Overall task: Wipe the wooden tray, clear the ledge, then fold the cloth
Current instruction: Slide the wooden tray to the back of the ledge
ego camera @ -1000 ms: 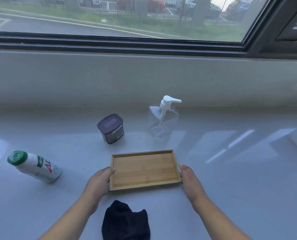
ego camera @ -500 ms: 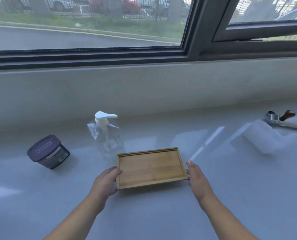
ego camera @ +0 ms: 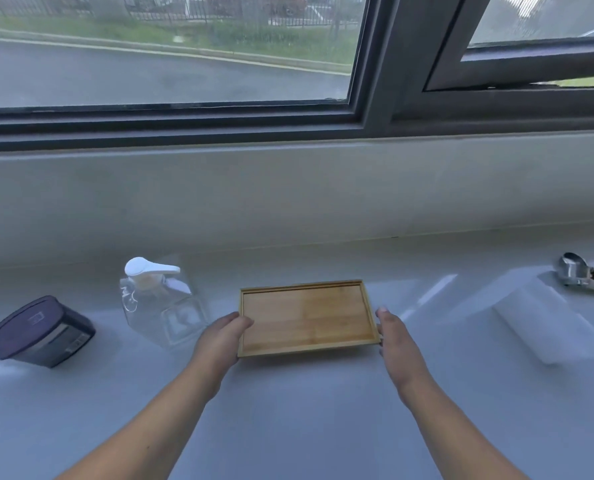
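Note:
The empty wooden tray [ego camera: 306, 317] is at the middle of the pale grey ledge [ego camera: 288, 410], held between both hands and slightly raised at its near edge. My left hand [ego camera: 221, 336] grips its left short side, thumb over the rim. My right hand [ego camera: 394, 336] presses flat against its right short side. The cloth is out of view.
A clear pump bottle [ego camera: 160, 303] stands just left of the tray. A dark lidded container [ego camera: 39, 332] lies tilted at far left. A white roll [ego camera: 548, 323] lies to the right, with a metal scoop with a wooden handle [ego camera: 579, 271] behind it. The window wall rises behind.
Both hands have carried the tray to the right along the ledge, past the pump bottle. The view turned right: the dark cloth and green-capped bottle left the frame, the roll and scoop appeared.

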